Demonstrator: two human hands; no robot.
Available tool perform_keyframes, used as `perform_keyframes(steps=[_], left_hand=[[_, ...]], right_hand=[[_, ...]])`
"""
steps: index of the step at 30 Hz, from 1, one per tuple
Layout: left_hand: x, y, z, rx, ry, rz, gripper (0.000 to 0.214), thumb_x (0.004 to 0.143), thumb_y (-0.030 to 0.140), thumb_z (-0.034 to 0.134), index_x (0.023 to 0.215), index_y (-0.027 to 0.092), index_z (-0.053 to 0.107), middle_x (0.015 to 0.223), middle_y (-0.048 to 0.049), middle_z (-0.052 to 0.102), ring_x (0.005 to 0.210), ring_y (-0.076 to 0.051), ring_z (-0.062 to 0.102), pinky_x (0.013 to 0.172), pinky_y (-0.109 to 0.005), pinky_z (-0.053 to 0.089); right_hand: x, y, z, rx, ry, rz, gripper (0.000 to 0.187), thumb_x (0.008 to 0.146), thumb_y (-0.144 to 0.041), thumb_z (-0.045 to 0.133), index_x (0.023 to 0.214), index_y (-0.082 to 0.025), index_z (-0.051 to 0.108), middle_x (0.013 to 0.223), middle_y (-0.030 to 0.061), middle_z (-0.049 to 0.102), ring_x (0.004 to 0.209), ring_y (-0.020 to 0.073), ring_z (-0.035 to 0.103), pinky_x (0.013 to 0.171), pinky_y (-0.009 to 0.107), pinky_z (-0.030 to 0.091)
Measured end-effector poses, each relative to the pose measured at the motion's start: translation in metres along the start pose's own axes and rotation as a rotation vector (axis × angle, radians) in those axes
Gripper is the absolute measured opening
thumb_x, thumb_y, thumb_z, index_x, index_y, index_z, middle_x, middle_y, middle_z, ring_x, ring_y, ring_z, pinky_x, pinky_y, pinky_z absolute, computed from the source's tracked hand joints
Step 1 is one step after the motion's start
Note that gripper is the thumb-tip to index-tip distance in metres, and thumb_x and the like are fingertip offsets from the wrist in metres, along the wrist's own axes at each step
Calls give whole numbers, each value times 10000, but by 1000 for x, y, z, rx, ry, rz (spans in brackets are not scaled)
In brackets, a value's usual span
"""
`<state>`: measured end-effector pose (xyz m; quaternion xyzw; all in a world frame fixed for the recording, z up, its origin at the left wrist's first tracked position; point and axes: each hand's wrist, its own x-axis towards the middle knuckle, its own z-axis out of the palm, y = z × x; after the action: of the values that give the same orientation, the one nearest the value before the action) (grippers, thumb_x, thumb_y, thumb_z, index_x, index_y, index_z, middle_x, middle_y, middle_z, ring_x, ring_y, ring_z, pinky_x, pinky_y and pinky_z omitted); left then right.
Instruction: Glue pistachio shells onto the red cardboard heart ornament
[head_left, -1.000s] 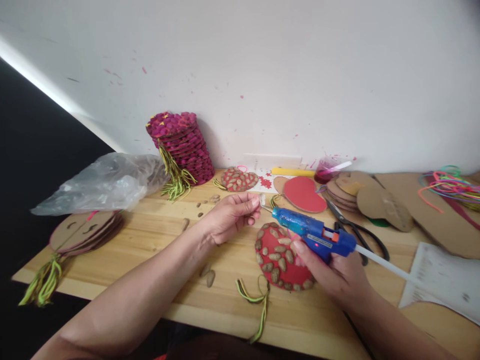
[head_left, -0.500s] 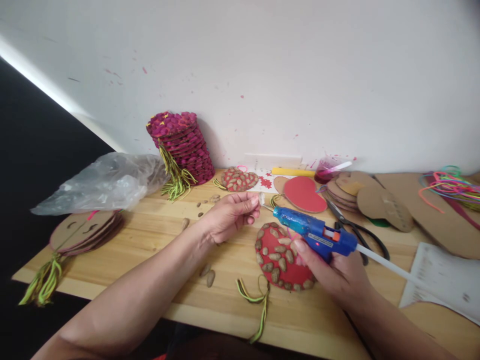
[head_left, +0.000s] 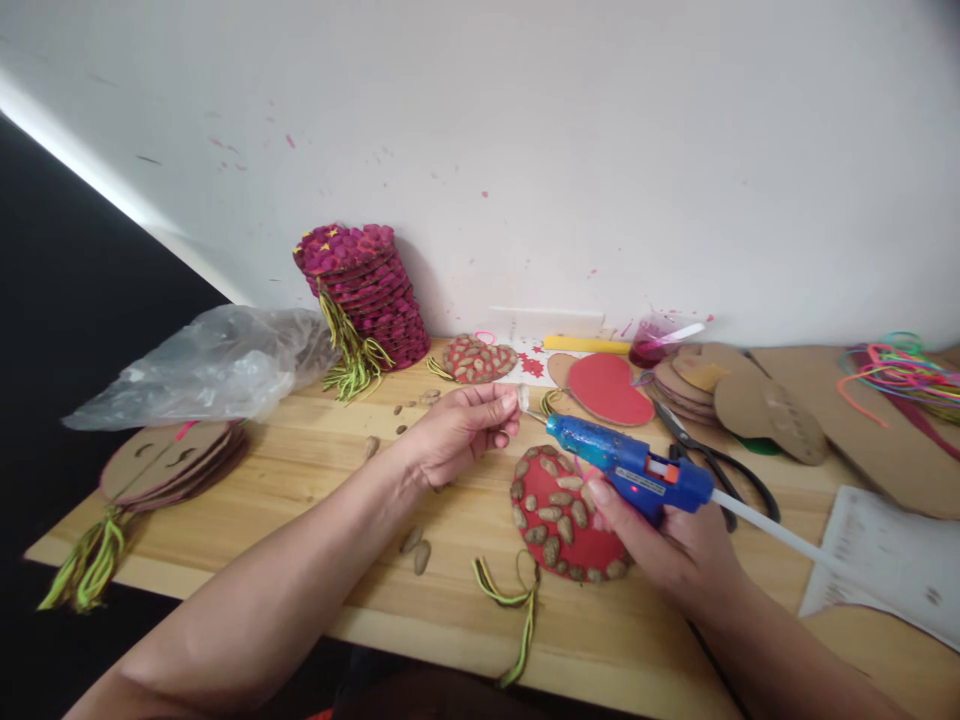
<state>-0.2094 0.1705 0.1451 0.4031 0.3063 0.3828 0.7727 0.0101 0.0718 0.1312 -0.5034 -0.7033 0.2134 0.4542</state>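
My left hand [head_left: 480, 425] pinches a small pale piece [head_left: 523, 398] between thumb and fingertips; whitish glue seems to coat it, and its kind is hard to make out. The metal tip of a blue hot glue gun [head_left: 615, 455] points at this piece, touching or almost touching it. My right hand [head_left: 679, 550] is wrapped around the gun's handle, and a white glue stick [head_left: 780, 533] sticks out of its back. Below the gun lies a red disc [head_left: 577, 550] with brown seeds around its rim and across its face, partly hidden by my right hand. A yellow-green tassel [head_left: 525, 620] hangs from it.
Loose seeds [head_left: 421, 556] lie left of the disc. Scissors [head_left: 720, 465], cardboard shapes [head_left: 772, 410] and a red heart [head_left: 611, 388] are behind and to the right. At the left are a plastic bag [head_left: 202, 365], a purple stack [head_left: 367, 290] and tasselled cardboard discs [head_left: 161, 465].
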Motion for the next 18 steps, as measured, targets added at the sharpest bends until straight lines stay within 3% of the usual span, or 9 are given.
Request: perform_keyframes(steps=[18], left_hand=[[1, -1, -3, 12, -15, 7, 304, 718, 327, 866, 782, 117, 656, 688, -6, 601, 605, -66, 542, 557, -164, 406]], right_hand=[[1, -1, -2, -42, -16, -10, 140, 901, -235, 621, 762, -223, 620, 590, -20, 641, 518, 150, 617, 529, 275, 496]])
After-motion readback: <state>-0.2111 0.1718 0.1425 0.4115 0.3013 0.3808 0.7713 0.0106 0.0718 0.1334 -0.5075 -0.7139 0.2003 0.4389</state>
